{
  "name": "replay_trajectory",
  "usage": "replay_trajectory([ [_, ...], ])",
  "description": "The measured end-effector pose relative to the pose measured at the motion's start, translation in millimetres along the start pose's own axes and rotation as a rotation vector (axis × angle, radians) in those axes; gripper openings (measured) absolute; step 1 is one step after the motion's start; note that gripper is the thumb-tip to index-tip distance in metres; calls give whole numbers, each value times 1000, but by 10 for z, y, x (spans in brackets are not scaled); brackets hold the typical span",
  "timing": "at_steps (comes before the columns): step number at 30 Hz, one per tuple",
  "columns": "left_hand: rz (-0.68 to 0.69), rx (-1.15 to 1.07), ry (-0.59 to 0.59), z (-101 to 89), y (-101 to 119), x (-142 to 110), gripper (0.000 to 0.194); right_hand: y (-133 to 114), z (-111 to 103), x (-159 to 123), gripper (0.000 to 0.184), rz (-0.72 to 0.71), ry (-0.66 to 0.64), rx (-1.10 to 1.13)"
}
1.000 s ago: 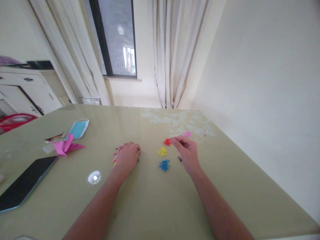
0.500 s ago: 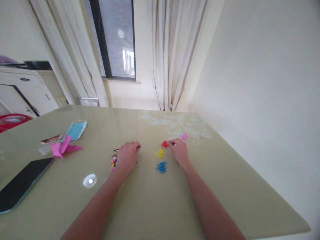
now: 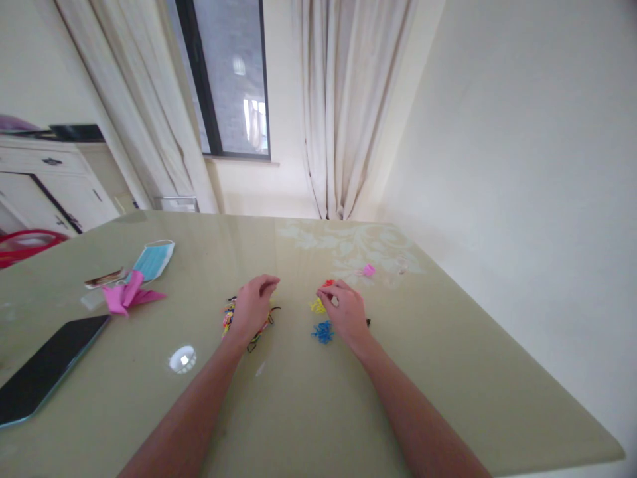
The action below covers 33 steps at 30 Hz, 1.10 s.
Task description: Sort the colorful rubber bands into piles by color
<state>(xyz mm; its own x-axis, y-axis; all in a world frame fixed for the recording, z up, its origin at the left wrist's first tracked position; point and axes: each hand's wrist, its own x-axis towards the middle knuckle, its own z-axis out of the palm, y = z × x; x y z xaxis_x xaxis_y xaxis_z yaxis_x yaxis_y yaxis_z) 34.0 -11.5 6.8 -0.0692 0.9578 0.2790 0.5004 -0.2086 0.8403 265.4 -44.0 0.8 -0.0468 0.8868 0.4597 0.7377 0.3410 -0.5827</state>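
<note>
My left hand (image 3: 251, 309) hovers over a mixed pile of small coloured rubber bands (image 3: 228, 315), thumb and fingertips pinched together. Most of that pile is hidden under the palm. With thumb and forefinger closed, my right hand (image 3: 348, 317) is above the sorted bands, its fingertips by the yellow bands (image 3: 317, 307). Whatever either pinch holds is too small to make out. Behind the right fingers lie red bands (image 3: 329, 283), partly covered. Blue bands (image 3: 323, 331) form a heap nearer me. A bit of black (image 3: 368, 322) shows beside the right wrist.
A pink piece (image 3: 369, 270) lies beyond my right hand on the glossy table (image 3: 298, 411). Off to the left are a pink folded-paper shape (image 3: 130, 294), a blue face mask (image 3: 153, 261) and a dark tablet-like device (image 3: 47, 365). A wall borders the right side.
My right hand has moved left and slightly nearer, from the red bands to above the yellow ones. My left hand has lifted a little, uncovering more of the mixed pile.
</note>
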Motion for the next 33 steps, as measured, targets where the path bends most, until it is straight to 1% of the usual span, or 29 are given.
replay_trajectory([
  [2,-14,-100,-38,12,36,-21,24,-48,39,-26,16,-24,-11,37],
  [6,-69,-354,-176,64,188,-125,42,-176,55,-87,15,-54,11,125],
  [9,-110,-493,-257,100,312,-213,48,-269,40,-132,15,-92,32,165],
  [12,-134,-564,-279,119,373,-245,50,-307,18,-139,15,-112,57,208],
  [14,-135,-553,-292,114,368,-229,50,-303,-14,-119,18,-102,71,264],
  [16,-109,-458,-298,87,334,-195,47,-293,-70,-89,20,-53,87,343],
  [17,-83,-360,-287,65,307,-177,43,-290,-107,-75,20,-13,97,397],
  [18,-48,-224,-263,38,275,-162,37,-290,-146,-62,20,32,104,461],
  [20,37,130,-201,-20,203,-143,24,-297,-221,-47,22,117,100,614],
  [21,75,308,-187,-47,166,-140,20,-302,-251,-44,23,151,92,693],
  [23,117,568,-233,-88,101,-144,17,-312,-288,-45,25,205,68,828],
  [25,115,671,-327,-104,61,-150,15,-317,-299,-52,26,243,57,920],
  [27,101,694,-387,-101,52,-152,12,-319,-298,-57,27,265,53,975],
  [30,96,721,-411,-77,77,-152,14,-311,-302,-53,29,271,52,1002],
  [33,109,774,-416,-49,109,-164,17,-266,-300,-34,30,255,42,930],
])
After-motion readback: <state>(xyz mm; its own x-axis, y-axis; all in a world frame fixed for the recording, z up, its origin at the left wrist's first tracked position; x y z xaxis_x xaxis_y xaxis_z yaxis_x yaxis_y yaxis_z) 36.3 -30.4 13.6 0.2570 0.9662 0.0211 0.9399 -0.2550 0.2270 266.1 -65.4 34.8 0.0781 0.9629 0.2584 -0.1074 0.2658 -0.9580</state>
